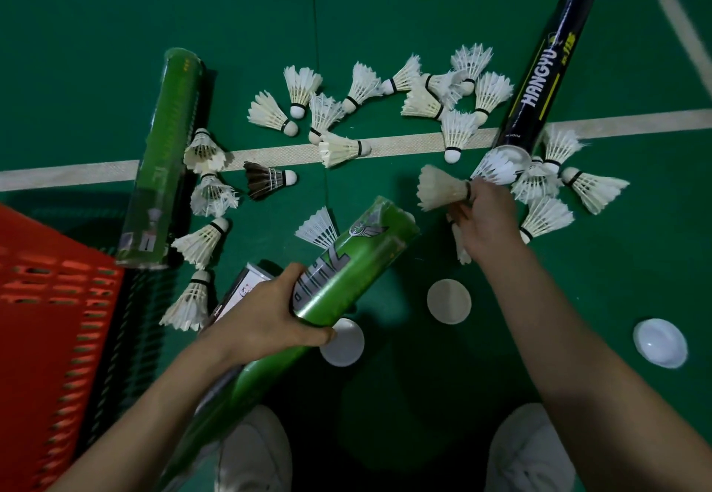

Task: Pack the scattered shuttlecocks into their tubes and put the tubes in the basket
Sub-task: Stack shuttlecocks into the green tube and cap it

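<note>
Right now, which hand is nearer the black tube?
Right. The right hand, pinching a shuttlecock, is just beside the open end of the black tube; the left hand grips a green tube farther away.

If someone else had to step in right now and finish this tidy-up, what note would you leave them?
Left hand grips a green tube; right hand pinches one shuttlecock near its far end.
A second green tube and a black tube lie on the floor; the orange basket stands at the left.
Done: little shows. Left: many loose shuttlecocks to pack, three lids on the floor to fit, tubes to basket.
</note>
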